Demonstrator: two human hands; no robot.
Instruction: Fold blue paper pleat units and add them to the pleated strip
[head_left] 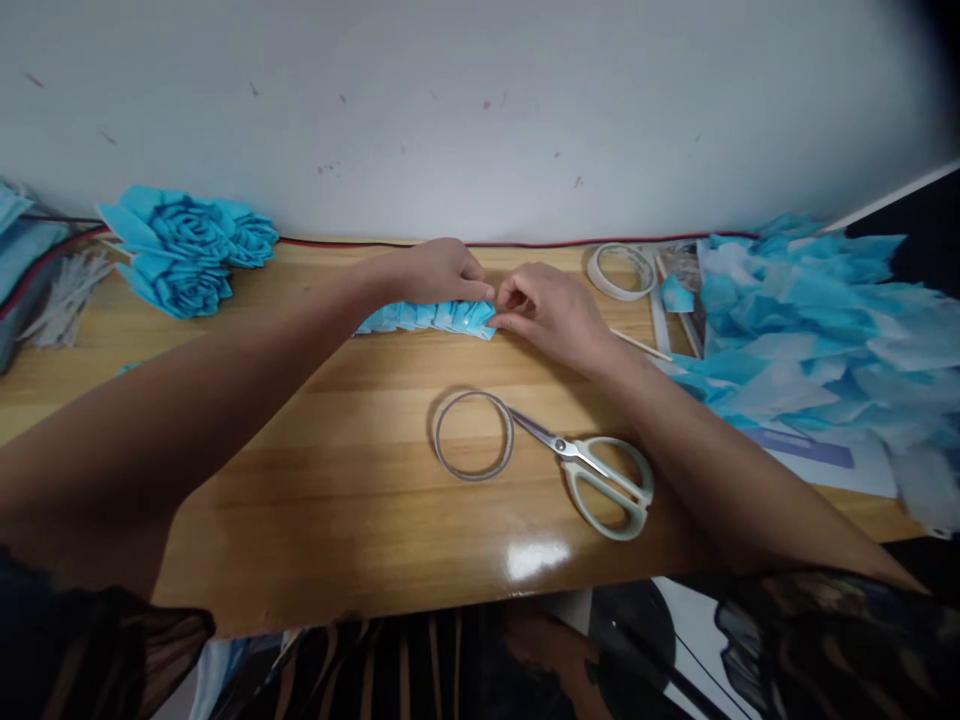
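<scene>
A pleated strip of blue paper [431, 317] lies on the wooden table [300, 480] near the wall. My left hand [439, 271] presses down on top of the strip, fingers curled over its folds. My right hand [551, 312] pinches the strip's right end between thumb and fingers. Both forearms reach in from the near edge. A thin wooden stick [641, 345] pokes out to the right from under my right hand.
Scissors with pale handles [596, 478] and a thin tape ring [474, 435] lie in front of my hands. Another tape roll [621, 270] sits at the back right. Finished blue paper roses [187, 250] rest back left. Loose blue and white paper pieces [817, 330] pile up at right.
</scene>
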